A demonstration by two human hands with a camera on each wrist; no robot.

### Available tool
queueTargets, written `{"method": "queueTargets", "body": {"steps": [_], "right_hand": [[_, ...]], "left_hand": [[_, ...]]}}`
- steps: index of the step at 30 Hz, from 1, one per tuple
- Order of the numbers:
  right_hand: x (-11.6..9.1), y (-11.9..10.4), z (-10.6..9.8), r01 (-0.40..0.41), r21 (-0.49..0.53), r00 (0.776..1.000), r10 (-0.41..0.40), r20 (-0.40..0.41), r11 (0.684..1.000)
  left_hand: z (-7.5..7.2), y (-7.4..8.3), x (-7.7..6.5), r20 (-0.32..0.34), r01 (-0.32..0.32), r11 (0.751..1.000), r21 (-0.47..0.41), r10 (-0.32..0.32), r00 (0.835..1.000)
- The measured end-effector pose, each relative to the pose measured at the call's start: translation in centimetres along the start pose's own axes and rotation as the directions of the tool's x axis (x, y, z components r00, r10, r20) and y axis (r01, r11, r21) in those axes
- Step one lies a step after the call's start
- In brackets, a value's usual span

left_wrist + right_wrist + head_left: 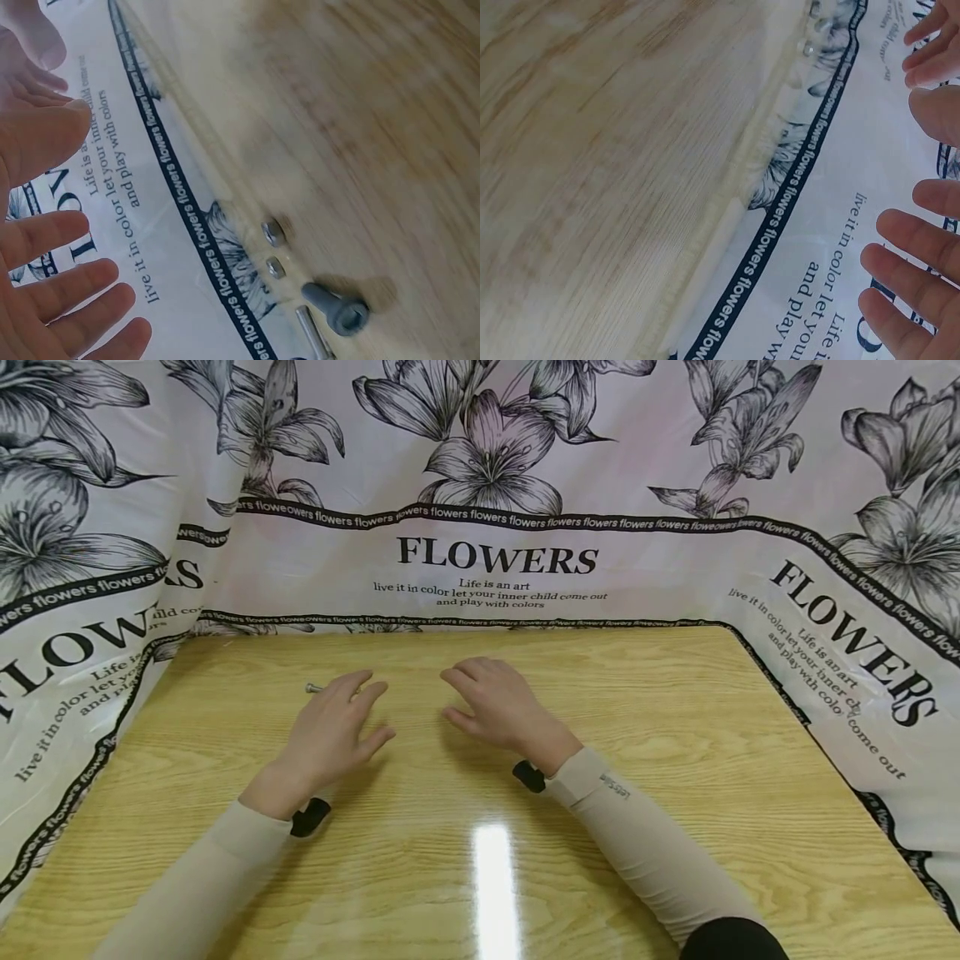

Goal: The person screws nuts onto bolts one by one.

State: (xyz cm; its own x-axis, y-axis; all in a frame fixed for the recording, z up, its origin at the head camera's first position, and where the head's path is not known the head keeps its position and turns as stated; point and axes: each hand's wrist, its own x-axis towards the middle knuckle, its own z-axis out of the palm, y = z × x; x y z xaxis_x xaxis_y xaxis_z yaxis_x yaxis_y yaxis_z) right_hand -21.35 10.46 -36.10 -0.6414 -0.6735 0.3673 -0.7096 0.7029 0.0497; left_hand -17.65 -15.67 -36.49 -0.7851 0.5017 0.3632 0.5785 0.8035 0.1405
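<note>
My left hand [327, 727] hovers over the left half of the wooden table, fingers spread and slightly bent, with nothing in its grasp. Just beyond it lies a small silver bolt [313, 687], partly hidden by the hand in the head view. The left wrist view shows a dark socket-head bolt [339, 309], a silver shank [309, 330] cut by the frame edge, and two small nuts, a nearer nut [276, 268] and another nut [273, 232]. My right hand [495, 706] faces the left one across a gap, its fingers loosely extended and holding nothing.
A wood-grain table [420, 768] spreads under both forearms, with a bright light reflection at its front. White sheeting [660, 568] printed with black flowers and lettering rises along the back and both sides. Dark wrist cameras, including one by the right wrist [529, 776], hang under the sleeves.
</note>
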Motion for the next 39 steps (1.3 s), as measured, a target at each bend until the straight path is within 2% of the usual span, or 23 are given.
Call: {"method": "queueTargets", "body": {"steps": [19,28,39], "right_hand": [[1.9,-1.1,0.3,0.0,0.041,0.998,-0.003,0.068,0.999],[2.9,-1.7,0.7,0.023,0.039,0.996,-0.026,0.081,0.999],[4.0,-2.2,1.5,0.038,0.028,0.993,-0.041,0.114,0.999]], "left_hand": [[-0.5,-1.2,-1.1,0.046,0.054,0.998,-0.016,-0.053,0.998],[-0.6,-2.1,-1.3,0.068,0.049,0.999,-0.001,-0.049,0.997],[-0.8,-3.4,-2.4,0.094,0.054,0.998,0.01,-0.055,0.994]]}}
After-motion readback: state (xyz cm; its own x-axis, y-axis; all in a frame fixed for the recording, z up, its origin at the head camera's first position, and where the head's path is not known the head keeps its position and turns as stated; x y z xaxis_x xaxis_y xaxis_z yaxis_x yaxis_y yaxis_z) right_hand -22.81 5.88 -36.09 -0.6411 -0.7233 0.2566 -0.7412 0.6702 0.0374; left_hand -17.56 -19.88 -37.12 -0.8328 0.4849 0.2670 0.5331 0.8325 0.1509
